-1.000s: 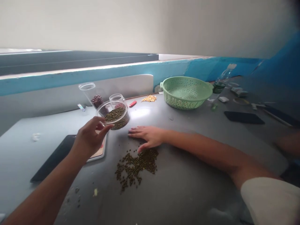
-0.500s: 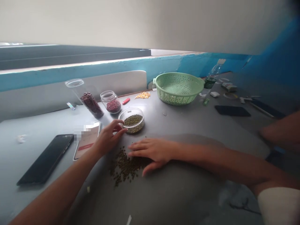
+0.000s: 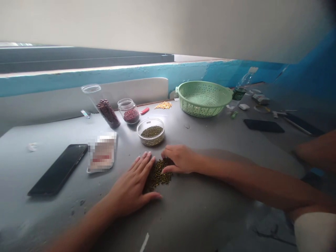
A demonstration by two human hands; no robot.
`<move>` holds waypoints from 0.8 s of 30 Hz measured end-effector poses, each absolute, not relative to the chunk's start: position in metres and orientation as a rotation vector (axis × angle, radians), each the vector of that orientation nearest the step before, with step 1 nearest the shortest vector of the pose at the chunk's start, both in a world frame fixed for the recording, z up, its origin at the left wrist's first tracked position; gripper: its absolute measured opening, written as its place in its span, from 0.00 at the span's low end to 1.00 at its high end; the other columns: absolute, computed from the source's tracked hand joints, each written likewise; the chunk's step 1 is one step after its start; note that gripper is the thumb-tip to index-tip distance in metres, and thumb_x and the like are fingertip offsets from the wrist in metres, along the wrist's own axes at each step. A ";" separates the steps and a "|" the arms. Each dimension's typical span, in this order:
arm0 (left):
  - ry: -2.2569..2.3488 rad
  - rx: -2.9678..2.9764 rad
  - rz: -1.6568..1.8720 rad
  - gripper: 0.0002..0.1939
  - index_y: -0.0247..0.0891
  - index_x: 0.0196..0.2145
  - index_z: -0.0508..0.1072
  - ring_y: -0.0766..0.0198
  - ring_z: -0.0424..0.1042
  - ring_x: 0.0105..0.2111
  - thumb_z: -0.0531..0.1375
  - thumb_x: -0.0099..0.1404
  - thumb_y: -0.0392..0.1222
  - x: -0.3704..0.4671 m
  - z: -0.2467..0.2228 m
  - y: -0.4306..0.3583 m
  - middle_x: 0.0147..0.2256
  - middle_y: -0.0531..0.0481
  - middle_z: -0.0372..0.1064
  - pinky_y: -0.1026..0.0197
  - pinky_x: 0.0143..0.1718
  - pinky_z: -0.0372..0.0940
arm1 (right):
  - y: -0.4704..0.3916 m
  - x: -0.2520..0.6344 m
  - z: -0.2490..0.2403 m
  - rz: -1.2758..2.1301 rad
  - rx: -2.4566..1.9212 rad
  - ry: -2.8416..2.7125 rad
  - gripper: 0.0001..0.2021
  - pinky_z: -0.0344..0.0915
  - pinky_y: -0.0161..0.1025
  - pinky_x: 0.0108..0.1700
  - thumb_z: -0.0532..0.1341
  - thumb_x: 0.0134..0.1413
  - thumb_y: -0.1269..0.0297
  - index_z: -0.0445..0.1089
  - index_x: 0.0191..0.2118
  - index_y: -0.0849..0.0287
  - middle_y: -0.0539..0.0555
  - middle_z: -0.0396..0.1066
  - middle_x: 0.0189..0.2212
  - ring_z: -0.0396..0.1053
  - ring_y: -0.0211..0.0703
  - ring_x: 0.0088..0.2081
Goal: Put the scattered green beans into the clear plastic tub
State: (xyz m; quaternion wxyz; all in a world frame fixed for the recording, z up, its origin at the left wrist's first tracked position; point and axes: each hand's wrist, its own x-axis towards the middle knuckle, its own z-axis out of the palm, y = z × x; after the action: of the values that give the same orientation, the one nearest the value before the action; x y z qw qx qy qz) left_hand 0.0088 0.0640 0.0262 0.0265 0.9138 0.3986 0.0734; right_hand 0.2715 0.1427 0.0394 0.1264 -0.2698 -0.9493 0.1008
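Though outside bowl [image 3: 152, 143] — beans [image 3: 162, 174] between hands [image 3: 132, 187] [image 3: 181, 159]

The left hand [image 3: 132, 189] and right hand [image 3: 181, 159] partly hide green beans [image 3: 162, 176]; pixelation obscures the white phone [image 3: 103, 154].

Just the one cam here, worn on the head, looking forward and kinda down across the bench [image 3: 210, 134]. It's close enough that the left hand [image 3: 132, 189] and right hand [image 3: 182, 159] land around lower mid-frame, but wide enough to catch the blue wall [image 3: 189, 72] behind.
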 end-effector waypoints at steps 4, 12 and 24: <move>1.157 2.748 0.195 0.59 0.25 0.73 0.46 0.37 0.47 0.72 0.55 0.64 0.77 0.038 0.031 0.070 0.71 0.22 0.46 0.35 0.70 0.54 | 0.129 0.271 0.047 0.086 -0.797 -2.894 0.41 0.62 0.42 0.34 0.54 0.58 0.27 0.68 0.54 0.65 0.62 0.73 0.42 0.72 0.50 0.37; 1.128 2.316 0.534 0.43 0.42 0.66 0.57 0.44 0.60 0.69 0.58 0.66 0.73 0.019 0.043 0.070 0.71 0.34 0.54 0.40 0.67 0.63 | 0.121 0.263 0.053 0.094 -0.795 -3.000 0.43 0.59 0.41 0.30 0.50 0.59 0.26 0.64 0.60 0.64 0.62 0.73 0.41 0.73 0.53 0.35; 1.228 2.780 0.303 0.44 0.32 0.72 0.46 0.45 0.52 0.72 0.56 0.73 0.64 0.015 0.030 0.052 0.72 0.30 0.50 0.41 0.69 0.59 | 0.103 0.236 0.049 0.113 -0.878 -3.031 0.19 0.55 0.42 0.27 0.52 0.72 0.53 0.67 0.55 0.62 0.61 0.75 0.41 0.75 0.52 0.35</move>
State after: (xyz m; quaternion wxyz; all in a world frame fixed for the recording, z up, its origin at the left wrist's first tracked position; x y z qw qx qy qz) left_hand 0.0150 0.0522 0.0302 0.0435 0.9094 0.4017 0.0990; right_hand 0.2359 0.1035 0.0485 -0.0078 -0.2782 -0.9598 0.0357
